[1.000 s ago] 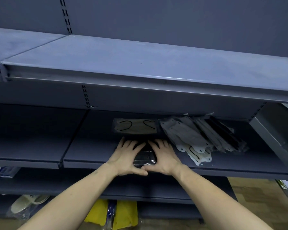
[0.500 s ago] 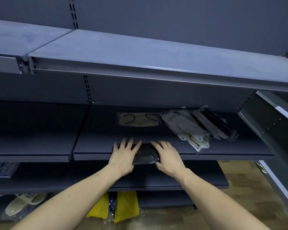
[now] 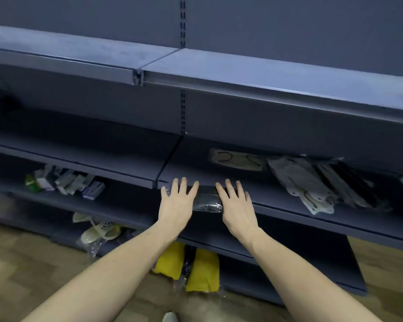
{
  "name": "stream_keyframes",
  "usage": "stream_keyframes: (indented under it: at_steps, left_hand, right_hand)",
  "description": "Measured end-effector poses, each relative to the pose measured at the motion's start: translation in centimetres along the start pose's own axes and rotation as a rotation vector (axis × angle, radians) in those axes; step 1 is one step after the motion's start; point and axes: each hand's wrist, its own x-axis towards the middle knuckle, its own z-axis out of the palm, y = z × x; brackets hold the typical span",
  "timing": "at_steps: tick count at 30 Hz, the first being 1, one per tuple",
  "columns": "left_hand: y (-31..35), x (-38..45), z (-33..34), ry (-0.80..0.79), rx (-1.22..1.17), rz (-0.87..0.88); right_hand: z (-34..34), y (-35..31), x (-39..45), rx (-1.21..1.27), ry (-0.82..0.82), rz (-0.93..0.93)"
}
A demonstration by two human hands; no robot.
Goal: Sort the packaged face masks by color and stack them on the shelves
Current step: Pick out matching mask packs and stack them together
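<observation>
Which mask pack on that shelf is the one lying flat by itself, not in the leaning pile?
The beige mask pack with black ear loops, flat at the back of the shelf, left of the leaning pile and beyond both hands.

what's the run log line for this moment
left hand flat | right hand flat | both press black mask pack | shelf edge

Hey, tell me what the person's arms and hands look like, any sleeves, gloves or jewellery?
Both arms are bare from the bottom of the picture up to the wrists: no sleeves show. The left hand and the right hand wear no gloves, and no rings, watch or bracelet can be seen on the fingers or wrists. The fingernails look short and unpainted.
</observation>
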Motion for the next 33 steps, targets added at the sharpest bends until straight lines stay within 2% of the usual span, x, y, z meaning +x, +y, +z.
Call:
stream_keyframes:
  at_steps: [15, 25, 33]
  left_hand:
    - [-23.0, -11.5, 3.6, -0.075, 0.043, -0.474]
    - [-42.7, -19.0, 8.0, -0.120, -0.025, -0.637]
    - [-54.9, -24.0, 10.5, -0.171, -0.018, -0.771]
  right_hand:
    - [1.5, -25.4, 7.3, 0.048, -0.040, -0.503]
    - [5.1, -47.5, 12.6, 0.023, -0.077, -0.700]
    - [7.3, -61.8, 15.9, 0.053, -0.073, -0.860]
